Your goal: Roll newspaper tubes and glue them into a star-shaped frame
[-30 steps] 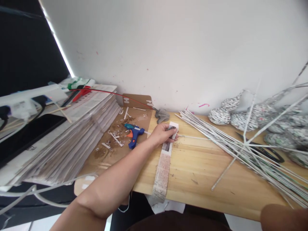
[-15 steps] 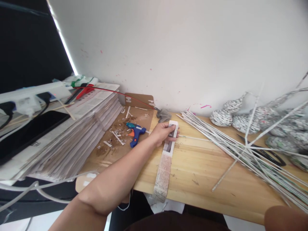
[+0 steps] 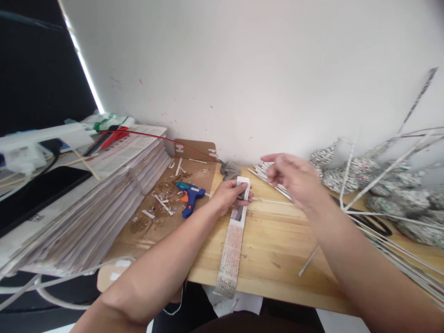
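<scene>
Right hand (image 3: 289, 178) now up in view, empty, index finger out, above the paper sticks (image 3: 274, 180); earlier out of view.

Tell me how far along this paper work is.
Rolled paper rods and woven pieces look finished. The left hand holds the printed strip; the right hand hovers, apparently empty. Probably left: the strip's long tail, lying unfolded past the table edge.

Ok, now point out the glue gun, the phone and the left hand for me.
Glue gun (image 3: 190, 200): head view, on its blue body.
Phone (image 3: 45, 195): head view, on its black face.
Left hand (image 3: 226, 196): head view, on the back of the hand.
</scene>
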A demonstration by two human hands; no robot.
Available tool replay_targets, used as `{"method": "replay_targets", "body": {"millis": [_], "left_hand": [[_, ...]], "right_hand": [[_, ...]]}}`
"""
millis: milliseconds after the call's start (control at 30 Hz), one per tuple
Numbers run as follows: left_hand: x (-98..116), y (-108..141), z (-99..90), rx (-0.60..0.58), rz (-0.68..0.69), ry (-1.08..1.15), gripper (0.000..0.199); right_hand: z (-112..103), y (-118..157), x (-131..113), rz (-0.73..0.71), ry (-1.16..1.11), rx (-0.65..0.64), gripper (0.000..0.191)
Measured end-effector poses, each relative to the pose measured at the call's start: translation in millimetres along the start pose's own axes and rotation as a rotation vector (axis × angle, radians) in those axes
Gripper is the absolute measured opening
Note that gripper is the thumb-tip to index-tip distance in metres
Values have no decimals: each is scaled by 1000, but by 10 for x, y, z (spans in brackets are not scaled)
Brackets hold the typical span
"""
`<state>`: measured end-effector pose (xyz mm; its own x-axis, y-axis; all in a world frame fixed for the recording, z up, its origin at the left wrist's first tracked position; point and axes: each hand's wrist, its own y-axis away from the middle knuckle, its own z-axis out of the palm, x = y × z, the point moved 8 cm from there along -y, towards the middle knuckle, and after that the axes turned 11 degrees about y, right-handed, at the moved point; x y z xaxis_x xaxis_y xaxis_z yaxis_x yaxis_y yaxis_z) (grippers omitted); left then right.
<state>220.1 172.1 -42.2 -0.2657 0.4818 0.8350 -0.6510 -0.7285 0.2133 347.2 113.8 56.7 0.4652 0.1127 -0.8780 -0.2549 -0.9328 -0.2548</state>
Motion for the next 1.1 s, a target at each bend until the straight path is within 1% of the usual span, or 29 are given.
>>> {"method": "replay_targets", "body": {"millis": [67,133,200,233,300,433,600,700,800,933,1100], "left_hand": [[7,2,7,-2,6,-12,17],[11,2,11,-2,11,-28,18],[17,6,19,-6,24,-46,18],[18,8,25,-11,31,-55,18],[10,12,38,-28,42,-79,20],[-39,4,43,-57,37,-133,24],[-56,-11,21,-47,39,-142,25],[-55,-12,21,-53,40,-134,29],[-50,-11,17,-60,47,-147,33],[-45,-2,16,-73,51,-166,36],[-48,2,21,-74,46,-179,35]], "right_hand": [[148,-17,310,171,-17,-61,45],[336,-3,594,304,-72,-156,48],[486,3,696,268,-103,-245,39],[524,5,708,234,-122,-263,38],[526,4,706,189,-153,-242,36],[452,4,712,201,-160,-171,35],[479,25,738,198,-154,-219,37],[489,32,754,187,-171,-219,37],[489,37,772,207,-222,-209,34],[525,55,765,244,-314,-261,32],[539,44,750,196,-294,-283,33]]}}
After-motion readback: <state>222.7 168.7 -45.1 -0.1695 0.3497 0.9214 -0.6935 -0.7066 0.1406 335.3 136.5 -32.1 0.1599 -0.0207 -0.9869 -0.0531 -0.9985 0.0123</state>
